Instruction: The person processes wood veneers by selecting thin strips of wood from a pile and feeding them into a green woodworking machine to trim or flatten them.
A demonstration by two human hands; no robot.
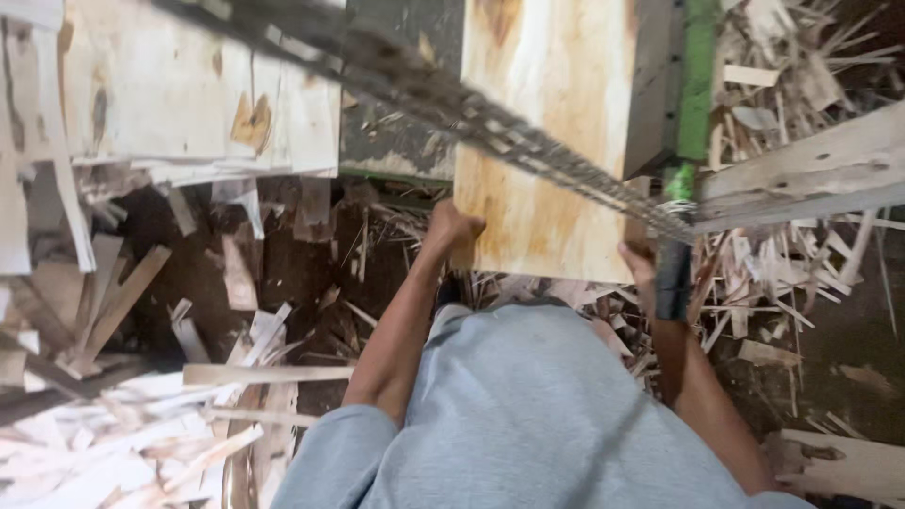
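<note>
Your left hand (452, 229) has its grip clasped on the near left corner of the veneer sheet (547, 141), your right hand (641, 267) grasping its near right corner; the sheet lies flat on the green-framed machine bed (696, 85), under the slanting chain (528, 151), near edge hanging off toward you, so feeding looks barely begun. Floor around is dark, littered with wood offcuts (217, 377); stacked sheets (189, 85) sit far left.
</note>
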